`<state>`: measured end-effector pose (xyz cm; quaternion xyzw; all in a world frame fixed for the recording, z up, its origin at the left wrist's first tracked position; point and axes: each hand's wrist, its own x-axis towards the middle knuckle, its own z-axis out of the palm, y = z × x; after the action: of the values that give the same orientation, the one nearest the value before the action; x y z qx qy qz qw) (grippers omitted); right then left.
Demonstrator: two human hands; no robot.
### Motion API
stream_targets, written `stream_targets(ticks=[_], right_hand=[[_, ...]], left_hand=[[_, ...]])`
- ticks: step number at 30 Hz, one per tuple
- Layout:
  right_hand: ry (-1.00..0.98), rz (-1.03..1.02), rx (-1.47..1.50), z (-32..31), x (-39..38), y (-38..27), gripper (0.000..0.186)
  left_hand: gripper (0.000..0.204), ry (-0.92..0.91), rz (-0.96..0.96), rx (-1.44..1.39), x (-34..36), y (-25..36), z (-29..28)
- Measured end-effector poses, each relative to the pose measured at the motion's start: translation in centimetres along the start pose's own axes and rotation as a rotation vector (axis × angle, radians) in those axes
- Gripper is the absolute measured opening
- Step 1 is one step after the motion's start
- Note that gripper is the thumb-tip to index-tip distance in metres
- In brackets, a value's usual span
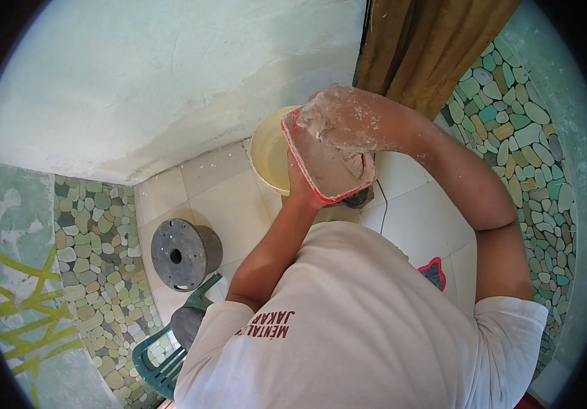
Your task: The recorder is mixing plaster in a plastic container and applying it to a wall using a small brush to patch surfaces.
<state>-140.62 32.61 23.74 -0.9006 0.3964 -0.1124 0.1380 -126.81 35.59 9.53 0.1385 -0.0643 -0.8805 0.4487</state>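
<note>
A red rectangular tub point(331, 199) is tilted in front of me, its inside coated with wet grey-brown paste point(331, 162). My left hand point(298, 180) grips the tub's near left side, with its fingers mostly hidden beneath. Smeared with paste, my right hand point(331, 119) is at the tub's far end, its fingers curled down by the paste. Whatever lies in those fingers is hidden. Just behind and to the left of the tub, a pale yellow bucket point(263, 153) stands on the floor, partly covered by the tub.
A pale plastered wall point(171, 75) rises ahead, with a brown curtain point(436, 48) at its right. On the tiled floor point(218, 177) stand a dark round stool-like drum point(201, 249) and a green plastic chair point(153, 365). A thin cable point(384, 208) and a red-edged grey mat point(433, 273) lie to the right.
</note>
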Motion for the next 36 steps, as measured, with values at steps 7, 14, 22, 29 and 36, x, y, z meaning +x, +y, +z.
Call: stream_targets(ticks=[7, 14, 22, 29, 36], right_hand=[[0.177, -0.014, 0.083, 0.2, 0.5, 0.4, 0.029], [0.166, -0.090, 0.015, 2.1, 2.2, -0.4, 0.028], [-0.060, -0.096, -0.049, 3.0, 7.2, -5.6, 0.027], [0.007, -0.241, -0.030, 5.6, 13.1, -9.1, 0.030], [-0.036, -0.333, 0.021, 7.0, 19.0, -14.3, 0.025]], left_hand=[[0.057, -0.015, 0.007, -0.036, 0.2, 0.3, -1.2], [0.063, -0.016, 0.049, -0.099, -0.7, 1.6, -1.9], [0.067, 0.042, 0.293, -0.025, -3.5, 5.7, -3.8], [0.068, 0.110, 0.445, -0.034, -8.2, 11.3, -4.9], [0.068, 0.036, 0.608, 0.103, -13.2, 16.9, -6.5]])
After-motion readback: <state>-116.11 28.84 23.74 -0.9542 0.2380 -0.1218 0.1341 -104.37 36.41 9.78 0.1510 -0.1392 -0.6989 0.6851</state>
